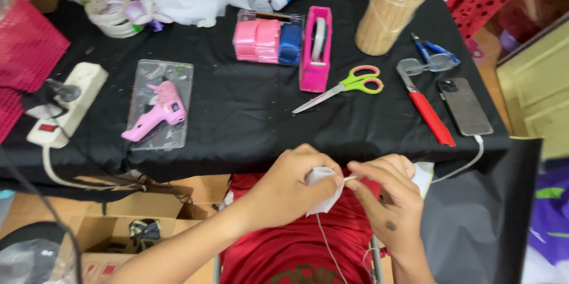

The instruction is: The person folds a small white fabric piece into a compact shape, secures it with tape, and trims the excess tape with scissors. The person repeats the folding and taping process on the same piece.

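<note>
My left hand is closed around a small white piece of fabric or paper held over my lap, just below the table's front edge. My right hand pinches the other side of that white piece and a thin white stick or wire poking out of it. A thin thread hangs down from the piece over my red shirt. Both hands touch the white piece and almost meet.
A black-covered table holds a pink glue gun on a clear sheet, green scissors, a pink tape dispenser, ribbon rolls, a red cutter, a phone, a bundle of sticks and a power strip. Cardboard boxes sit below left.
</note>
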